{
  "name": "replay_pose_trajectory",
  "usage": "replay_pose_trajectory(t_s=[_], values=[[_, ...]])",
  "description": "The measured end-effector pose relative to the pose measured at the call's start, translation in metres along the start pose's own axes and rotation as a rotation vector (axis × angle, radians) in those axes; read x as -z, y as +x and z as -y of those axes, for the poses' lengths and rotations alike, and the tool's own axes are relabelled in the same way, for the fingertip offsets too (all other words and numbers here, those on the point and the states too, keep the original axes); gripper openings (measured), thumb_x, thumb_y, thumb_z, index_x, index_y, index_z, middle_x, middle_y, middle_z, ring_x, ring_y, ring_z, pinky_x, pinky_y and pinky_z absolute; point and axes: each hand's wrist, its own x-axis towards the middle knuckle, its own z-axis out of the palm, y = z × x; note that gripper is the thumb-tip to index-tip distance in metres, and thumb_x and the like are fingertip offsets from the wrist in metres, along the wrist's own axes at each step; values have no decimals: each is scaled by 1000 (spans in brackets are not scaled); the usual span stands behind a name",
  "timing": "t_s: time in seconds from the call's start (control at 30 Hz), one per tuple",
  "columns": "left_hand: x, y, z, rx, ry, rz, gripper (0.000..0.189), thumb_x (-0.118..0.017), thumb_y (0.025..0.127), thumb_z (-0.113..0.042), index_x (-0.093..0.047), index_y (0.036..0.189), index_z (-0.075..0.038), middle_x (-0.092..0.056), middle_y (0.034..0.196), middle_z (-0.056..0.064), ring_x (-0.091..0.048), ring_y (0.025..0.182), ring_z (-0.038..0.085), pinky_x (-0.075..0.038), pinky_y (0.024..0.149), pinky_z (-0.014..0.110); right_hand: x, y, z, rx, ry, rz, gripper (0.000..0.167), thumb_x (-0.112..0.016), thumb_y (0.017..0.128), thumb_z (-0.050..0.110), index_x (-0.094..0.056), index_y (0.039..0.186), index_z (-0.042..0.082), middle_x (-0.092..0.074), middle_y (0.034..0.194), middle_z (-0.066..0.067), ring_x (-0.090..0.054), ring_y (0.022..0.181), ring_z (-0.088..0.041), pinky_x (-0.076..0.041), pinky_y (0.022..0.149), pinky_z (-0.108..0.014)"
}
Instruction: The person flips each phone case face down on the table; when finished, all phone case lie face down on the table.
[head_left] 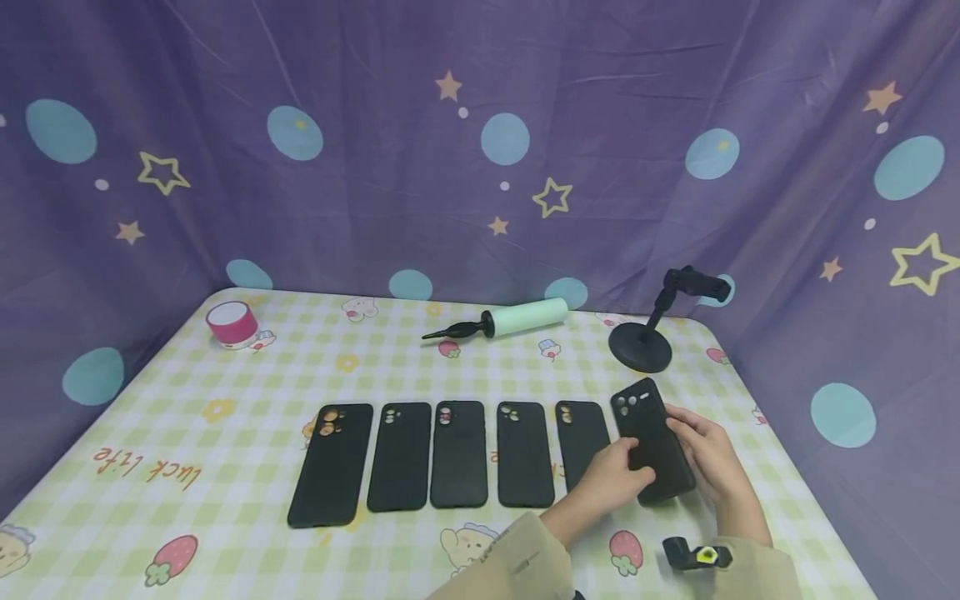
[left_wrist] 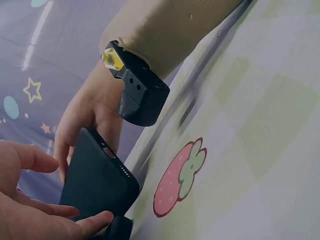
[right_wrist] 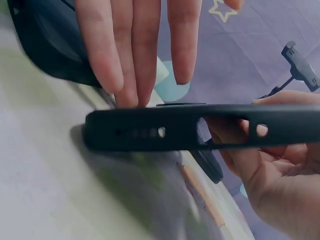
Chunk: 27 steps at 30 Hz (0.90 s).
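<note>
Tilted up off the cloth, a black phone case (head_left: 654, 446) with camera cutouts is gripped along its right edge by my right hand (head_left: 711, 458). Its edge with a port opening and small holes faces the right wrist camera (right_wrist: 165, 127). My left hand (head_left: 611, 482) is at the case's left side, fingers extended toward it; in the right wrist view those fingers (right_wrist: 137, 55) look straight. Beside it, another phone case (head_left: 581, 437) lies flat, partly hidden by my left hand.
More black phone cases (head_left: 461, 457) lie in a row to the left. Behind them are a pale green hand pump (head_left: 528, 317) and a black stand (head_left: 640, 347). A pink-and-white cylinder (head_left: 232, 323) stands at the far left of the checkered cloth (head_left: 247, 383).
</note>
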Motion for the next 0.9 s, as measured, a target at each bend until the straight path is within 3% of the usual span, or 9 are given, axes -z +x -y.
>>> replay_pose_trajectory(t_s=[0.17,0.23,0.3,0.43,0.5,0.67,0.73,0.9], values=[[-1,0,0,17,16,3,52,-64,83,-22,-57,131,-3,-64,128,12,-60,121,20,-49,99,27,6,1,-6,5,14,-16,22,-52,99,14,-66,99,32,-68,96,24,-63,93,8,-54,79,-14],[-1,0,0,24,13,8,52,-65,83,-22,-57,131,-3,-64,128,11,-59,122,20,-48,100,28,8,1,-7,-19,-5,-38,21,-54,99,14,-66,100,31,-67,95,25,-62,93,10,-53,80,-12],[0,0,-1,22,19,13,52,-65,83,-22,-57,131,-3,-64,128,11,-59,122,20,-48,100,28,9,1,-6,-52,-44,-58,18,-55,98,15,-66,111,23,-65,94,27,-61,92,10,-53,80,-12],[0,-1,-3,19,30,21,52,-64,84,-22,-57,132,-5,-64,128,10,-59,123,20,-48,100,28,11,2,-5,-108,-173,-88,44,-56,98,18,-50,137,-3,-64,93,27,-62,87,10,-54,79,-13],[1,-1,-3,11,43,21,51,-64,84,-22,-57,131,-5,-65,128,10,-59,122,20,-48,100,27,11,3,-6,-113,-271,-105,50,-56,98,17,-45,138,-11,-69,97,18,-62,83,10,-54,76,-14],[1,-1,-3,-2,68,25,51,-64,83,-23,-57,131,-5,-66,126,10,-60,120,19,-49,98,25,11,5,-8,-87,-533,-140,46,-59,96,14,-50,132,-12,-68,117,-21,-57,79,14,-49,72,-8],[1,0,-2,1,71,33,52,-64,84,-23,-57,132,-5,-66,125,10,-61,119,18,-49,97,25,11,5,-8,-74,-627,-149,44,-60,95,16,-54,129,-11,-65,120,-26,-61,83,7,-46,71,-7],[0,1,-2,5,78,54,53,-64,84,-24,-56,133,-5,-66,126,9,-60,120,17,-49,97,24,11,2,-6,-60,-782,-168,43,-63,92,21,-60,125,-6,-68,115,-23,-68,102,-29,-49,75,-19]])
